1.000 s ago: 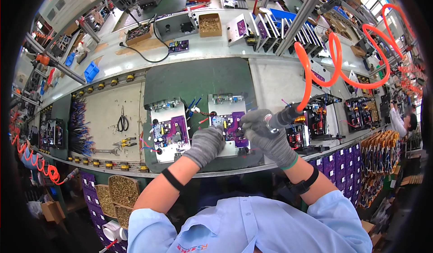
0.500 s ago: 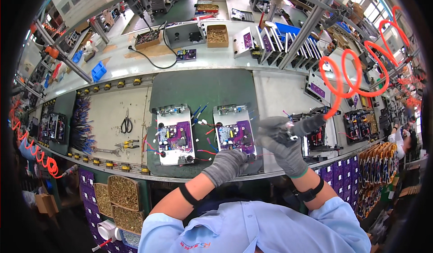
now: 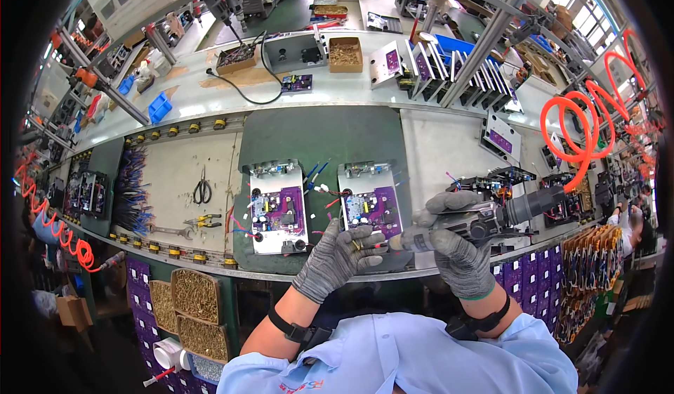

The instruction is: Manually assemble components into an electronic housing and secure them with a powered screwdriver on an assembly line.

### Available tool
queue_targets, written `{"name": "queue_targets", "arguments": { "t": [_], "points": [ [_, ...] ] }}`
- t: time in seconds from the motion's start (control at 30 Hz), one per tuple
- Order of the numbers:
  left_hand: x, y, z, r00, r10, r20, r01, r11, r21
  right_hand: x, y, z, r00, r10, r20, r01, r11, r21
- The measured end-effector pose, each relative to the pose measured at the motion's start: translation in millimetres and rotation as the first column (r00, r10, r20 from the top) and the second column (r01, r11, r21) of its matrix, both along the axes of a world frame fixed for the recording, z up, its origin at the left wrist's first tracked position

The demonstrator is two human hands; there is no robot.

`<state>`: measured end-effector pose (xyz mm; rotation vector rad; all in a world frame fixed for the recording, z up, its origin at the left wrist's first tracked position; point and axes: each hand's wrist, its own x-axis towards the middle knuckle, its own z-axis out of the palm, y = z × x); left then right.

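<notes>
My right hand is wrapped round a grey pneumatic screwdriver, held nearly level with its tip toward the left. That tip is close to the fingers of my left hand, which is turned palm up with a few small brass-coloured screws on it. Both hands wear grey gloves. Just beyond them lies a metal plate with a purple circuit board and loose wires. A similar purple board on a plate sits to its left. Both rest on a dark green mat.
A red coiled air hose runs from the screwdriver to the upper right. Black assemblies stand on the right. Scissors, pliers and a wrench lie left. Trays of brass-coloured screws hang below the bench edge.
My left hand has drawn back from the right-hand board's lower edge and turned palm up. My right hand has swung the screwdriver down, its tip now pointing left toward the left hand.
</notes>
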<state>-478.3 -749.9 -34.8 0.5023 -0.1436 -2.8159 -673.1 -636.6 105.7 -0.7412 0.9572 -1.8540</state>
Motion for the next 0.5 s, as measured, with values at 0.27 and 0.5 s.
{"name": "queue_targets", "arguments": {
  "t": [0.27, 0.5],
  "points": [
    [2.4, 8.3, 3.6, 0.999, 0.044, -0.004, -0.044, 0.998, -0.046, 7.2, 0.7, -10.1, 1.000, 0.021, 0.006, -0.020, 0.999, -0.043],
    [18.2, 15.0, -13.4, 0.999, 0.045, 0.013, -0.044, 0.995, -0.092, 4.9, 0.2, -0.2, 1.000, 0.012, -0.013, -0.013, 0.994, -0.106]
  ]
}}
